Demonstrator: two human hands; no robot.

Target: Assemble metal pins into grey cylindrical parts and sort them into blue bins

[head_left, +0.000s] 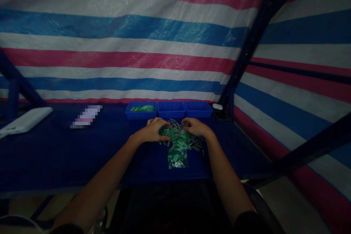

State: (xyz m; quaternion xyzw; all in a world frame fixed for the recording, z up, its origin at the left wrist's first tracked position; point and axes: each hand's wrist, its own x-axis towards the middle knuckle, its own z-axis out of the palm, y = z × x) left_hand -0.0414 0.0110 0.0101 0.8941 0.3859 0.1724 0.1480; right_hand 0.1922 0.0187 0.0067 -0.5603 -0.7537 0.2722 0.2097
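A heap of small clear bags with green contents (178, 146) lies on the dark blue table (82, 153) in front of me, mixed with small grey metal pieces (197, 145). My left hand (154, 130) rests on the heap's left top, fingers curled over a green bag. My right hand (195, 127) sits on the heap's right top with its fingers bent down into the pile. What the right fingers hold is hidden in the dim light.
Three blue bins stand in a row behind the heap: the left bin (140, 110) has green bags in it, the middle bin (171, 109) and right bin (197, 109) look dark inside. A white flat object (26, 120) lies far left. A striped tarpaulin (137, 44) walls the back and right.
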